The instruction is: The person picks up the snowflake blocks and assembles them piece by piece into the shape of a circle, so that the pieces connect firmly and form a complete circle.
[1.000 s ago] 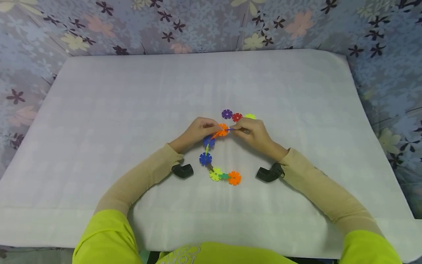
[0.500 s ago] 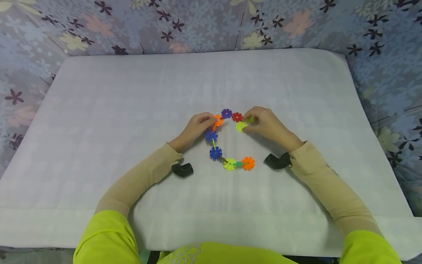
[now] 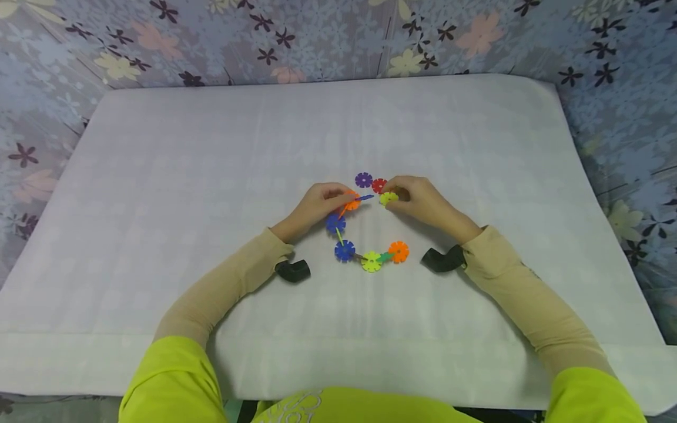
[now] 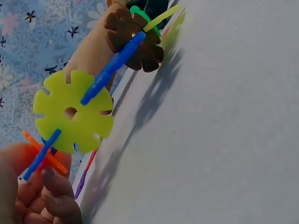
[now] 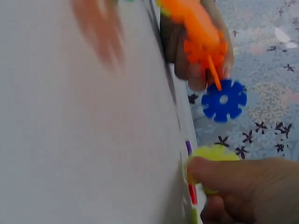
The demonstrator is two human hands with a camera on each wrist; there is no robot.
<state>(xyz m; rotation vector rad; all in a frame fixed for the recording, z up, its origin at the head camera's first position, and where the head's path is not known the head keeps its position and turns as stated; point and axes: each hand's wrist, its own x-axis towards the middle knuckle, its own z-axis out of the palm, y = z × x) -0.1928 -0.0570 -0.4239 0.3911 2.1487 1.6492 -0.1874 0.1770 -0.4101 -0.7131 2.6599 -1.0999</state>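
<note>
My left hand [image 3: 325,200] pinches an orange notched flower disc [image 3: 352,202], the upper end of a linked chain. A blue disc [image 5: 224,100] juts from it towards my right hand, edge-on in the head view. Between thumb and fingers, my right hand [image 3: 423,202] pinches a loose yellow-green disc [image 3: 388,198], a small gap from the blue one. The chain curves down through a blue disc [image 3: 335,224], a yellow-green disc [image 4: 72,112], another blue disc [image 3: 345,251], a brown disc [image 4: 135,42], a yellow disc [image 3: 372,262] and a green disc [image 3: 386,257] to an orange end disc [image 3: 399,252].
A purple disc [image 3: 363,180] and a red disc [image 3: 379,185] lie loose on the white table [image 3: 211,147] beyond my hands. Another yellow-green disc [image 5: 194,215] lies by the right hand. Black curved pieces [image 3: 443,259] sit at both wrists.
My right hand has let go of the blue disc, moved to the loose discs and taken a yellow-green one, bringing it slightly left. The chain's lower end has swung right and away from the body.
</note>
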